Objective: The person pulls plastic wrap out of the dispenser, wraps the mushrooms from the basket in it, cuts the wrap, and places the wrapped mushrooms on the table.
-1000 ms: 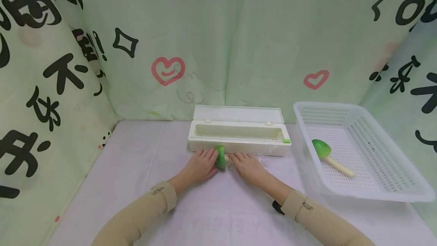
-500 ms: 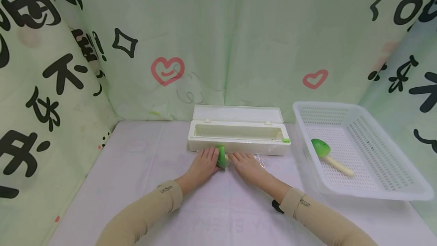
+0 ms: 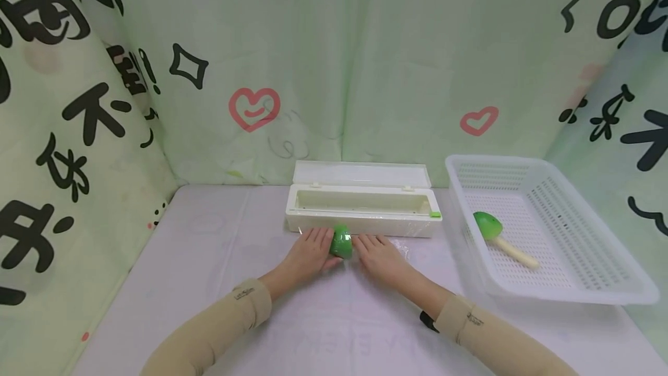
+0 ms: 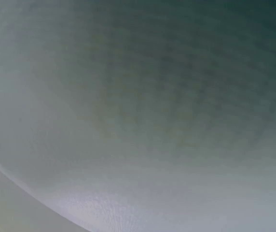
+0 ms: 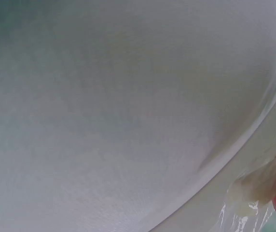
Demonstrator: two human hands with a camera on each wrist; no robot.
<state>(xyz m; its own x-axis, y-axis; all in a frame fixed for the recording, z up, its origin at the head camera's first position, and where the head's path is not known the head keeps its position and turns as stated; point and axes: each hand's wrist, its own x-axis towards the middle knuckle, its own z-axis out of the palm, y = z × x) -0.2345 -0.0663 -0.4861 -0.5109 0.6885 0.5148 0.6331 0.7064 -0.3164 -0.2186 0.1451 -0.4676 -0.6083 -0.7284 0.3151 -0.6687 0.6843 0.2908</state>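
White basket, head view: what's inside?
A green-capped thing with a pale handle lies in the white basket. The basket's floor right beneath that thing is covered, so I can't tell what's under it.

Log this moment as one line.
left grip: beside green head; right grip: on film-wrapped handle; white box: open; basket: holds green-topped tool

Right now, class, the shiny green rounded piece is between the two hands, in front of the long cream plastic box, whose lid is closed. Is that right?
No: the lid is open, as the head view shows. The shiny green rounded piece is between the left hand and the right hand, in front of the long cream plastic box.
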